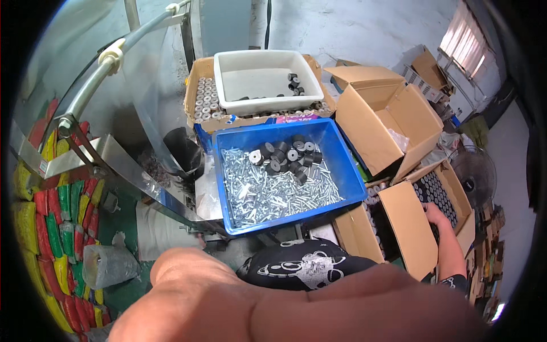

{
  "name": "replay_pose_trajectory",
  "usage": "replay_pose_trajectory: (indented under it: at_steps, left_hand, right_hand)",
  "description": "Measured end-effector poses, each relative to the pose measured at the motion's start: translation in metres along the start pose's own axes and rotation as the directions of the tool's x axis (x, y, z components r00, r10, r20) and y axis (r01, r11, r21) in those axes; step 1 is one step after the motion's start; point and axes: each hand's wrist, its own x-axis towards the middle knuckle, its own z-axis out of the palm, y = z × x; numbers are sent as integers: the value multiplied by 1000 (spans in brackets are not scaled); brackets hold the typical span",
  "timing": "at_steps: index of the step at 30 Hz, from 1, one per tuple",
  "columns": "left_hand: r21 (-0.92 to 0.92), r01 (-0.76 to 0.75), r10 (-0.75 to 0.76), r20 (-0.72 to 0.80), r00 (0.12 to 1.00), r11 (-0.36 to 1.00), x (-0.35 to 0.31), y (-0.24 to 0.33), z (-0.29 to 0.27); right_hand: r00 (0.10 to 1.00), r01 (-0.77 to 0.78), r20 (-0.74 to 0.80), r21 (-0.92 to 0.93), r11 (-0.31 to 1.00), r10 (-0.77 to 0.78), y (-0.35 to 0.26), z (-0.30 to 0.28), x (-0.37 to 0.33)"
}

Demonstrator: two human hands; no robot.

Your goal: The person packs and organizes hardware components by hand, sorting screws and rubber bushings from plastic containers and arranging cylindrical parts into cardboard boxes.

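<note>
At the right, my right hand (pixel 436 219) reaches over a cardboard flap (pixel 407 228) into an open carton (pixel 464 199). Rows of black round cylinders (pixel 436 194) stand packed in that carton, right beside the hand. Its fingers point down and are partly hidden, so whether they hold a cylinder does not show. My left hand is out of sight. In front of me sits a blue plastic bin (pixel 353 171) with many loose silver screws or bolts (pixel 256 188). A heap of short black cylinders (pixel 279 157), some with pale ends, lies on top of them.
Behind the blue bin, a white tray (pixel 259 105) with a few black cylinders rests on a carton of metal-ended cylinders (pixel 205 100). An open carton (pixel 387 114) stands to its right, near a fan (pixel 472 176). Metal frame bars (pixel 91 97) and coloured sacks (pixel 62 228) flank the left.
</note>
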Motion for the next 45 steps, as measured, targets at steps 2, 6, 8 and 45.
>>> replay_pose_trajectory:
  at_steps: [2, 6, 8, 45]
  left_hand:
    - [37, -71, 68, 75, 995, 997, -2, -4, 5]
    - [150, -36, 14, 143, 990, 988, 26, 139, 41]
    - [205, -173, 121, 243, 963, 963, 50, 71, 44]
    - [508, -849, 99, 846, 524, 149, 46, 104, 30]
  right_hand:
    - [998, -59, 19, 279, 958, 56, -9, -22, 16]
    - [987, 137, -154, 954, 266, 42, -3, -38, -14]
    - [967, 237, -255, 927, 291, 23, -130, -50, -2]
    - [659, -256, 113, 963, -81, -744, -408, 62, 191]
